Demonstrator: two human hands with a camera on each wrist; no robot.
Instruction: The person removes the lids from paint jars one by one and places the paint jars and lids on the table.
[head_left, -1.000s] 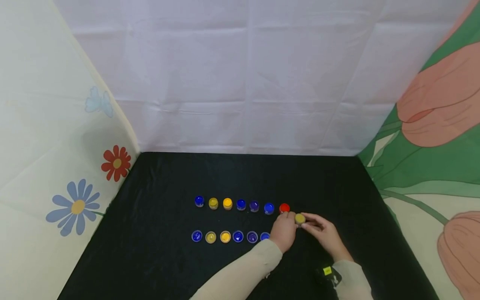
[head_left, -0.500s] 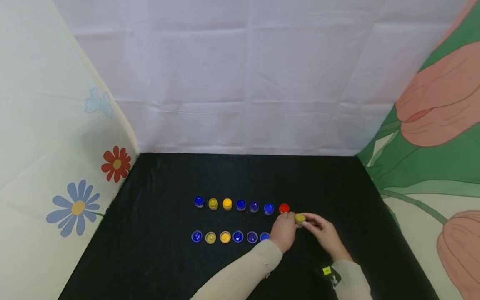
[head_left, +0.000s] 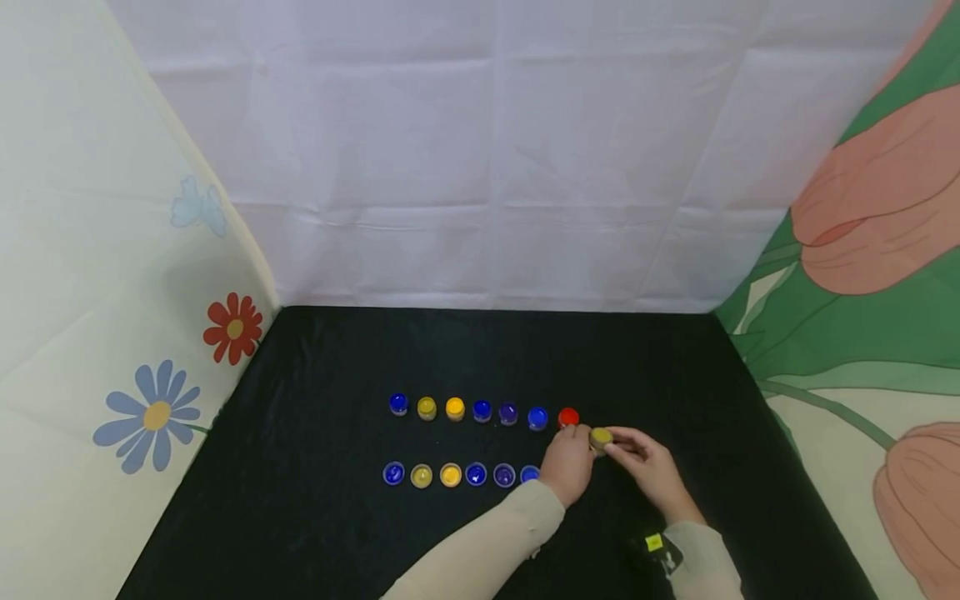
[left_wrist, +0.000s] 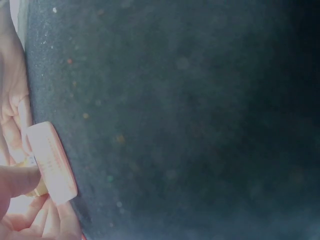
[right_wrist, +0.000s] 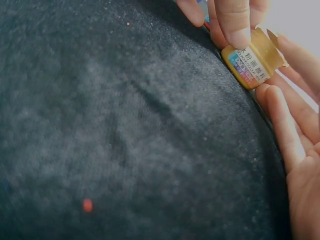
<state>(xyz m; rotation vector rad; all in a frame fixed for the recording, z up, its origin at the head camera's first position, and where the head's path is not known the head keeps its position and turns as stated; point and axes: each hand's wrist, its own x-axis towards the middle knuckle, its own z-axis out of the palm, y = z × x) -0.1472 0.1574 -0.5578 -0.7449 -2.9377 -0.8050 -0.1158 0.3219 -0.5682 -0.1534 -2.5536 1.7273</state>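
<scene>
In the head view, a yellow paint jar (head_left: 602,437) is between both hands at the right end of the rows. My left hand (head_left: 567,467) grips its left side, and the thumb and fingers of my right hand (head_left: 648,471) pinch it from the right. In the right wrist view, the labelled yellow jar (right_wrist: 250,62) lies tilted, left fingers on the label side and right fingers around the lid end, where a thin edge stands up. A pale pinkish ridged disc (left_wrist: 52,162), washed out by light, is beside the left fingers in the left wrist view.
Several open paint jars, among them a red jar (head_left: 568,416) and an orange jar (head_left: 454,408), form a back row on the black cloth (head_left: 337,533). A front row of round lids, such as a yellow lid (head_left: 422,475), lies nearer. White cloth (head_left: 480,167) hangs behind.
The yellow jar's top has shifted slightly to the right between the fingers. Both hands stay in nearly the same place, and the rows are unmoved.
</scene>
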